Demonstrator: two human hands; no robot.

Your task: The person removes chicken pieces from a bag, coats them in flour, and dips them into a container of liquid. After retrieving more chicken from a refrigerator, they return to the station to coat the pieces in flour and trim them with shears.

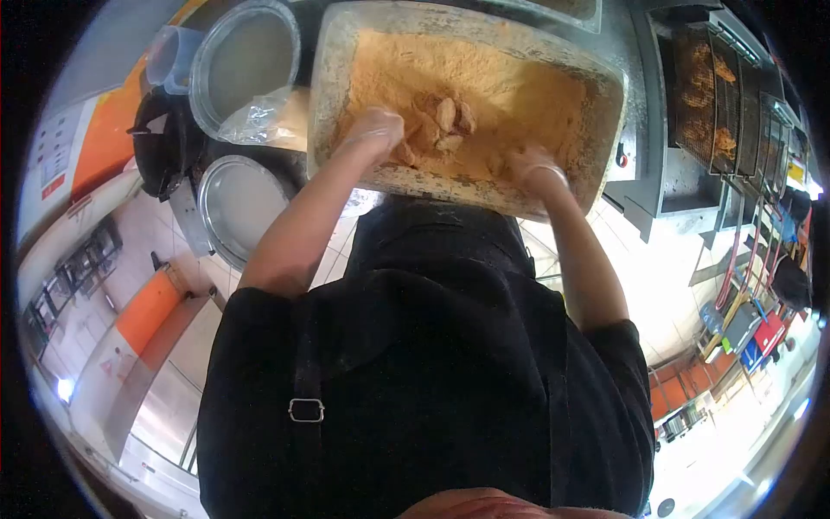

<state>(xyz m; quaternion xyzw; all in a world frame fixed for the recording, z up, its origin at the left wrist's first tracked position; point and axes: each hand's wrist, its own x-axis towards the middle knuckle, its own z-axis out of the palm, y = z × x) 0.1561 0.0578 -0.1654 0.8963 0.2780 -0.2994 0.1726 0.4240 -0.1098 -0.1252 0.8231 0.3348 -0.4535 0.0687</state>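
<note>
A large rectangular tub (616,108) holds orange-tinted breading flour (424,60). Several flour-coated pieces, which look like chicken (446,114), lie heaped near its middle. On the left of that heap is my left hand (378,131), in a clear glove, its fingers curled closed; what they hold, if anything, is hidden. My right hand (533,164), also in a clear glove, reaches down into the flour at the tub's near right side. Its fingertips are sunk in the flour and blurred, so their grip does not show.
Left of the tub stand a round metal pan (245,65), a second round pan with whitish contents (245,208), a clear plastic bag (264,119) and a plastic jug (169,59). On the right, wire fry baskets (697,95) with browned fried pieces sit by the fryer (683,186).
</note>
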